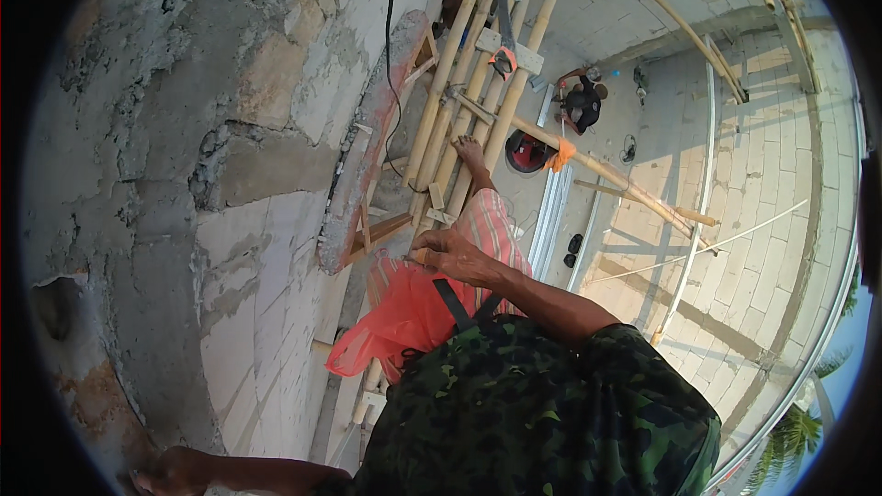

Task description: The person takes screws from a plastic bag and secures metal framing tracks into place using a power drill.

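Observation:
My right hand [450, 255] is closed, its fingers curled in front of my waist just above a red plastic bag [381, 317]. Whatever is between those fingers, if anything, is too small to make out. The bag hangs against my striped trousers. At the lower left rim, my left hand [170, 472] reaches out to the rough wall [266, 156]; its fingers are too dark to read. Ahead, my bare foot [470, 152] rests on several bamboo poles [448, 161]. Lying across the poles beyond it are a hammer [471, 107] and a handsaw [503, 57] with an orange-black handle.
Far below, another person [582, 103] bends over the floor beside long metal channels [554, 211]. A bamboo crosspiece [616, 176] tied with orange cloth runs to the right. A black cable [390, 55] hangs along the wall, near a wooden triangular frame [384, 234].

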Demonstrator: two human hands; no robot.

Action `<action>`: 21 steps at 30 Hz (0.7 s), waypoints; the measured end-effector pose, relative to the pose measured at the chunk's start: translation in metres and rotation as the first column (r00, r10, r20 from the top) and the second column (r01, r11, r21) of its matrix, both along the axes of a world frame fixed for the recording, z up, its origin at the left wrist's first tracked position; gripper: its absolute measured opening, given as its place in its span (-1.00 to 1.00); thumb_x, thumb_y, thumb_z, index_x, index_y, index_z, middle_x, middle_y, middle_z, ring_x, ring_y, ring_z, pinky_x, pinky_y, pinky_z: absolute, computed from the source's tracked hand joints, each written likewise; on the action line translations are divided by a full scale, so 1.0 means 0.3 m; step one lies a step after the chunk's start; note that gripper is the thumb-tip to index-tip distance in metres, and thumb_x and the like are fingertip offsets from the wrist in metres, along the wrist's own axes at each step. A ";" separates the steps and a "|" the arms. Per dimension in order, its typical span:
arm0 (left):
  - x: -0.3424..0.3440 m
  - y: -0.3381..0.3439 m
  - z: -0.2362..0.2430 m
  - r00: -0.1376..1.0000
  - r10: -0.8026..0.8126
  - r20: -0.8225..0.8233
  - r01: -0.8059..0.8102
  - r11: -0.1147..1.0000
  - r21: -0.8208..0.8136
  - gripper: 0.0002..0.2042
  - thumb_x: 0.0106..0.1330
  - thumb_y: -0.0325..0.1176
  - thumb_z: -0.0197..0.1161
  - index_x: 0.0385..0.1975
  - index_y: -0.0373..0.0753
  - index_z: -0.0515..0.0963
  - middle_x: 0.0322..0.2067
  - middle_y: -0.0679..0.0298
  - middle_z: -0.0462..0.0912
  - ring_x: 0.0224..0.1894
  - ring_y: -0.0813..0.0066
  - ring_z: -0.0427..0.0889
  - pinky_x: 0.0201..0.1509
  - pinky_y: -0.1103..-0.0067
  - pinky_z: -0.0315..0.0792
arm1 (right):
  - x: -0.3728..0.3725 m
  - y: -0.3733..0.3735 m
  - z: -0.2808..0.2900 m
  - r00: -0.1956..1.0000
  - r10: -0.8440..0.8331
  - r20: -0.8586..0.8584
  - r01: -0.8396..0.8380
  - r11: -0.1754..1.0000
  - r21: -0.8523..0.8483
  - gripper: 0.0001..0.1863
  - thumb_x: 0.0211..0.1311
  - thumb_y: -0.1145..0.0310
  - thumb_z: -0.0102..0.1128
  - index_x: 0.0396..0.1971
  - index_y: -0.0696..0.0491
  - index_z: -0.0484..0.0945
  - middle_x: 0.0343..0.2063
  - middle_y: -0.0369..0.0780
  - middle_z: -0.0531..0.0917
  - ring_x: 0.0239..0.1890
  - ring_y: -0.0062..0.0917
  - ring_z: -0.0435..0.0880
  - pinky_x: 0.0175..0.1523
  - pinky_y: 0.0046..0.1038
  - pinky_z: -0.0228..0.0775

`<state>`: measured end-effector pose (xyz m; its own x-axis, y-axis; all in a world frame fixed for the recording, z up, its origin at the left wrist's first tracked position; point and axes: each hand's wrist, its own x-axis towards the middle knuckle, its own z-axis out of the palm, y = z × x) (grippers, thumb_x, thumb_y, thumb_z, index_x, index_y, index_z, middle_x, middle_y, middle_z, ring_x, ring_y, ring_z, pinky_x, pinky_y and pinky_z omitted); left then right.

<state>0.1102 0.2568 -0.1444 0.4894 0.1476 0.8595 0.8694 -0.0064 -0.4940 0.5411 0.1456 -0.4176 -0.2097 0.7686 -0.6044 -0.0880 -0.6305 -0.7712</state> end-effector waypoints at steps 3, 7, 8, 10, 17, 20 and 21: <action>0.200 0.029 0.023 0.835 -0.303 0.459 0.283 0.952 0.115 -0.73 0.38 -0.25 0.09 -0.32 -0.39 0.52 -0.31 0.15 0.52 -0.23 0.36 0.46 -0.06 0.44 0.34 | 0.074 0.025 -0.071 0.995 -0.096 0.008 0.095 0.990 0.109 -0.66 0.29 0.22 0.10 -0.19 0.23 0.50 -0.43 -0.25 0.55 -0.31 -0.58 0.53 -0.19 -0.49 0.37; 0.167 0.037 0.007 0.832 -0.143 0.537 0.009 0.970 0.243 -0.70 0.39 -0.19 0.09 -0.34 -0.35 0.55 -0.35 0.18 0.55 -0.26 0.39 0.46 -0.06 0.45 0.35 | 0.237 0.108 -0.082 0.974 -0.221 0.044 0.214 0.969 0.126 -0.67 0.23 0.29 0.04 -0.21 0.30 0.49 -0.49 -0.22 0.51 -0.45 -0.56 0.49 -0.28 -0.46 0.37; 0.204 0.058 -0.005 0.835 -0.117 0.538 -0.011 0.973 0.230 -0.70 0.39 -0.19 0.09 -0.33 -0.35 0.55 -0.35 0.18 0.55 -0.25 0.39 0.46 -0.07 0.45 0.36 | 0.278 0.134 -0.054 0.966 -0.257 -0.006 0.257 0.964 0.068 -0.67 0.22 0.29 0.04 -0.21 0.30 0.49 -0.52 -0.22 0.50 -0.45 -0.56 0.49 -0.29 -0.44 0.38; 0.285 0.098 -0.052 0.840 -0.085 0.536 -0.009 0.985 0.170 -0.70 0.39 -0.20 0.08 -0.32 -0.35 0.55 -0.34 0.17 0.55 -0.25 0.38 0.47 -0.07 0.45 0.36 | 0.337 0.169 -0.067 0.952 -0.301 -0.062 0.303 0.953 0.015 -0.66 0.21 0.29 0.03 -0.21 0.30 0.49 -0.54 -0.22 0.49 -0.46 -0.55 0.50 -0.31 -0.42 0.38; 0.635 0.311 -0.214 0.809 -0.078 0.582 0.078 0.997 0.025 -0.70 0.40 -0.20 0.07 -0.29 -0.36 0.53 -0.32 0.15 0.54 -0.24 0.36 0.48 -0.07 0.45 0.38 | 0.556 0.288 -0.216 0.955 -0.278 0.107 0.252 0.946 0.206 -0.62 0.17 0.24 0.07 -0.23 0.30 0.52 -0.48 -0.08 0.57 -0.42 -0.36 0.57 -0.24 -0.34 0.40; 0.756 0.391 -0.258 0.797 -0.081 0.599 0.098 0.995 0.004 -0.70 0.40 -0.20 0.06 -0.28 -0.37 0.52 -0.31 0.14 0.54 -0.24 0.35 0.48 -0.07 0.44 0.39 | 0.670 0.382 -0.195 0.950 -0.285 0.129 0.262 0.950 0.169 -0.61 0.16 0.23 0.10 -0.22 0.30 0.52 -0.48 -0.05 0.58 -0.39 -0.29 0.58 -0.23 -0.31 0.40; 0.789 0.414 -0.270 0.792 -0.082 0.605 0.107 0.994 -0.006 -0.70 0.40 -0.20 0.06 -0.27 -0.37 0.52 -0.31 0.14 0.54 -0.24 0.35 0.48 -0.07 0.44 0.39 | 0.714 0.416 -0.186 0.945 -0.272 0.179 0.235 0.950 0.203 -0.61 0.16 0.23 0.11 -0.22 0.30 0.52 -0.47 -0.04 0.58 -0.39 -0.28 0.58 -0.23 -0.31 0.40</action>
<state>0.3470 0.3811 -0.2253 -0.1137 0.1664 0.9795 0.9848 -0.1117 0.1333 0.7554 0.2706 -0.4734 0.1188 0.8783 -0.4631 -0.0581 -0.4595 -0.8863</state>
